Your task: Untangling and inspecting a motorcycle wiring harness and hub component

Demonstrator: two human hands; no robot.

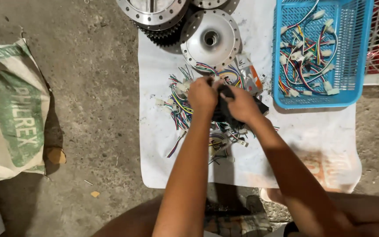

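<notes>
Left hand (202, 94): grip closed on wires at the top of the wire pile (185, 105), knuckles up.
Right hand (241, 104): grip closed around a black part (223, 110), touching the left hand.
Wire pile: multicoloured leads with white connectors, spread on a white sheet (312, 136) laid on the concrete floor (97, 87).
Blue basket (356, 52): on the sheet's far right corner, holding more wire harnesses (305, 57).
Metal hub discs (210, 39): beyond the pile, at the sheet's far edge.
Sack (9, 109): green and white, well apart on the left.
</notes>
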